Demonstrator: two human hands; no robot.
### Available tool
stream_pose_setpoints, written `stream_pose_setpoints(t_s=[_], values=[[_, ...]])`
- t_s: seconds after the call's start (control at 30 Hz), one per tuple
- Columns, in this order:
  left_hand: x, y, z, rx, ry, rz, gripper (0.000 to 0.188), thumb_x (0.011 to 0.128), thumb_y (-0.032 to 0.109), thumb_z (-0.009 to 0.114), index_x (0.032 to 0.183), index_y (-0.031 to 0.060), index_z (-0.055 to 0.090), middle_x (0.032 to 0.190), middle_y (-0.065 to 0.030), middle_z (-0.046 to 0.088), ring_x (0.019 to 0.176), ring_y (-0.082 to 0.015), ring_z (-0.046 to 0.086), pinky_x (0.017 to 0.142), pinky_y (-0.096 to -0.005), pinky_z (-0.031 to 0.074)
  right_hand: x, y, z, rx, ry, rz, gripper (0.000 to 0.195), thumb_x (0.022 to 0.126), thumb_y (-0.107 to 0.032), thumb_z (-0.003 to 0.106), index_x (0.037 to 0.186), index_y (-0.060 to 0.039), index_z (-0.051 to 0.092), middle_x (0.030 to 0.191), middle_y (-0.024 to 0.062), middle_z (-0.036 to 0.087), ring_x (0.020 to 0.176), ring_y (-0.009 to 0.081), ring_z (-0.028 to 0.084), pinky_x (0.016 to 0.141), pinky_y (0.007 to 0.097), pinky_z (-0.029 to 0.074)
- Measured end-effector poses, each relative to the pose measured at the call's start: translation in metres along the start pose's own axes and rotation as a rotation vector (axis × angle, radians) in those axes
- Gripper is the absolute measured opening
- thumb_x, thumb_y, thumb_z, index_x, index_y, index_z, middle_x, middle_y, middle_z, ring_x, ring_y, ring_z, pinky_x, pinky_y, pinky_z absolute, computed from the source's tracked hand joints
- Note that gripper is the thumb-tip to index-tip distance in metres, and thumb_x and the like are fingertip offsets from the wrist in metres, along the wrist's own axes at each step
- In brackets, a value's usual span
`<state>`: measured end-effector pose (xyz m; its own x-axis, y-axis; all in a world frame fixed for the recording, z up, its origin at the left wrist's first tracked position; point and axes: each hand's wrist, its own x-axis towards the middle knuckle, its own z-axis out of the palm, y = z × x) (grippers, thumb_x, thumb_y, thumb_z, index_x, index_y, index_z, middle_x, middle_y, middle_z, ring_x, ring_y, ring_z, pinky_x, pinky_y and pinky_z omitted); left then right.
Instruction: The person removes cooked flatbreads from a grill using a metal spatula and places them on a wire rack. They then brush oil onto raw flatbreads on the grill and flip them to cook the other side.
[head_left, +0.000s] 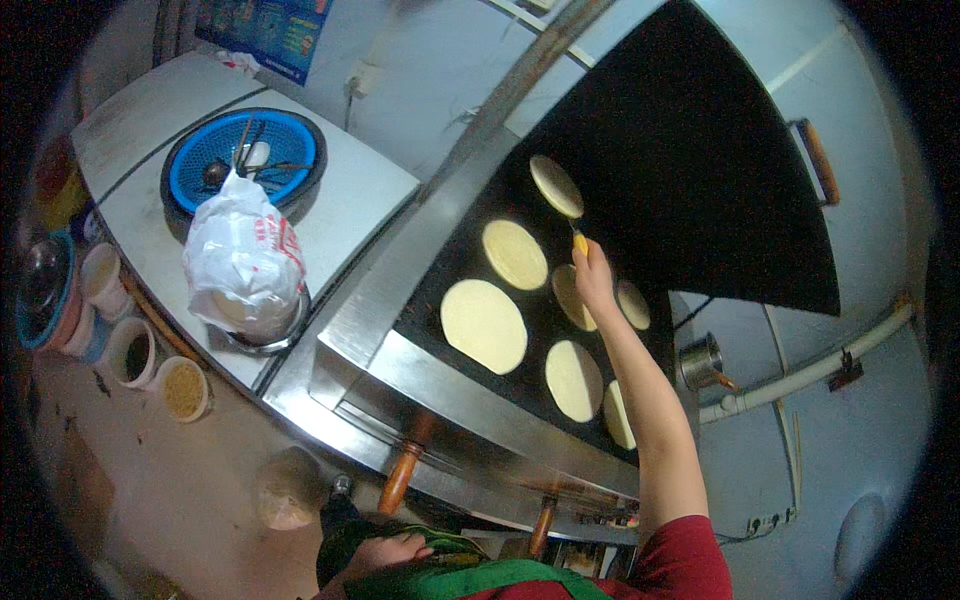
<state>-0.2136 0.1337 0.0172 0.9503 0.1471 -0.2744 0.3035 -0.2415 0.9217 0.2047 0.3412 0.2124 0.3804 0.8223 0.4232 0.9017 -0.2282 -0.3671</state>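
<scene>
My right hand (594, 279) grips a spatula by its yellow handle (580, 242), arm stretched over a black griddle (517, 202). The spatula's metal end meets the near edge of the rearmost round flatbread (556, 187); whether that one is lifted off the plate I cannot tell. Beside it lie a pale flatbread (514, 255) and a larger one (484, 326) nearer the front. Another flatbread (574, 381) is half in shadow, and several more are partly covered by my arm. My left hand (390, 551) is low at my waist, against the green apron (480, 577), its fingers curled.
A large black lid (697, 165) stands raised behind the griddle. Wooden-handled bars (402, 476) jut from the steel front. On the left counter (360, 165) are a blue basket (180, 169) with utensils and a bag-covered metal container (244, 255). Tubs (182, 388) stand further left.
</scene>
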Motion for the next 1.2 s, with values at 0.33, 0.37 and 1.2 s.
stream_pose_setpoints(t_s=[0.33,0.37,1.2], values=[[0.116,0.019,0.097,-0.495,-0.028,0.079,0.072,0.081,0.044,0.053,0.126,-0.0055,0.026,0.115,-0.0147,0.047,0.103,-0.0235,0.048,0.086,-0.0327,0.040,-0.127,-0.028,-0.162,0.080,-0.003,-0.066,0.032,0.085,-0.021,0.046,0.109,0.0003,0.047,0.096,0.0141,0.056,0.089,0.0227,0.053,0.077,0.0310,0.041],[0.122,0.036,0.099,-0.593,-0.097,-0.018,0.070,0.080,0.046,0.053,0.124,-0.0038,0.030,0.115,-0.0138,0.047,0.103,-0.0224,0.047,0.087,-0.0320,0.039,-0.147,-0.032,-0.181,0.087,-0.017,-0.045,0.032,0.085,-0.021,0.047,0.109,0.0004,0.047,0.095,0.0134,0.056,0.088,0.0218,0.053,0.077,0.0303,0.040],[0.003,0.103,0.277,-1.051,0.272,-0.335,0.023,0.081,0.021,0.055,0.066,0.0094,0.042,0.052,0.0021,0.042,0.040,-0.0061,0.036,0.035,-0.0203,0.027,-0.554,0.082,-0.262,0.022,-0.420,0.039,0.034,0.082,-0.015,0.048,0.111,0.0017,0.041,0.098,0.0204,0.046,0.093,0.0348,0.046,0.082,0.0373,0.038]])
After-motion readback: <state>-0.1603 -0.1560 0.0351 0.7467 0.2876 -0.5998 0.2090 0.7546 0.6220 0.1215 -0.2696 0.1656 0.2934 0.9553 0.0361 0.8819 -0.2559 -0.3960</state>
